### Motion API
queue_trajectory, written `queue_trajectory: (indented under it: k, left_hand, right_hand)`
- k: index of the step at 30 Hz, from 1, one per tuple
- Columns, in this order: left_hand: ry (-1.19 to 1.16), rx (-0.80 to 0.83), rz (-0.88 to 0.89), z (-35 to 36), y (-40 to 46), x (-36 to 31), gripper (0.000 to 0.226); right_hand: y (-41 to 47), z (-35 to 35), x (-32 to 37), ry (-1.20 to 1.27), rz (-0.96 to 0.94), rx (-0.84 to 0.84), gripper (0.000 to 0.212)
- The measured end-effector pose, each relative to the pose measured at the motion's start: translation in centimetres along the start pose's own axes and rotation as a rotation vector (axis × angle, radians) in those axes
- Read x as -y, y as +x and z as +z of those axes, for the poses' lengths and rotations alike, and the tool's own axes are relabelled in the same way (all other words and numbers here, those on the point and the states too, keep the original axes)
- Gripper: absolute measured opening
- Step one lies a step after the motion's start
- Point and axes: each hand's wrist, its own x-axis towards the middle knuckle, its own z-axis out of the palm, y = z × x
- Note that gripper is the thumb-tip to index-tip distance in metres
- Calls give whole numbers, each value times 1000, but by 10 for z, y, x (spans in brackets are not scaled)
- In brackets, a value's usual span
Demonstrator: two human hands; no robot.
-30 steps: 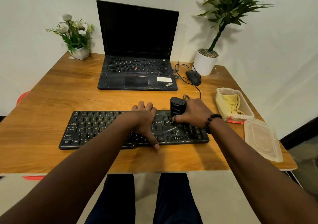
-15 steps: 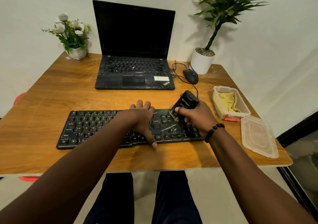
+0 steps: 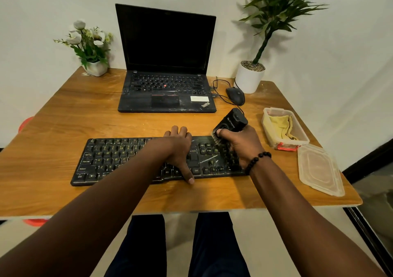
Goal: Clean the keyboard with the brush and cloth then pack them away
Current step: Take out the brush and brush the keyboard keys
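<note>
A black keyboard (image 3: pixel 119 159) lies across the front of the wooden table (image 3: pixel 85 119). My left hand (image 3: pixel 179 149) rests flat on its middle, fingers spread, thumb at the front edge. My right hand (image 3: pixel 240 144) grips a black brush (image 3: pixel 230 122) over the keyboard's right end, the brush tilted with its bristles down on the keys near the numpad. A yellow cloth (image 3: pixel 280 125) lies inside an open clear plastic box (image 3: pixel 302 136) to the right of the brush.
The box's clear lid (image 3: pixel 319 170) lies at the table's right front corner. A black laptop (image 3: pixel 168 85) stands open behind the keyboard, with a wired mouse (image 3: pixel 235 95) beside it. A white potted plant (image 3: pixel 249 79) and a flower pot (image 3: pixel 94 68) stand at the back corners.
My right hand has tilted the brush from upright to leaning right and swept it along the keyboard's right end. My left hand has stayed on the keys.
</note>
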Motion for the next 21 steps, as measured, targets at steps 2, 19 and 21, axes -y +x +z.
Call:
queue_trajectory:
  k: [2,19,21]
  left_hand:
    - [-5,-18,35,0,1,-3,149]
    - [-6,-66,57,7,6,-6,144]
    - [-1,-66,53,6,6,-7,144]
  right_hand:
    - [1,8,-5,-90,-42,-90,23]
    - [-5,-15,-1,-377,-116,-85,27]
    - [-3,-6,-5,-307,-113,-117,25]
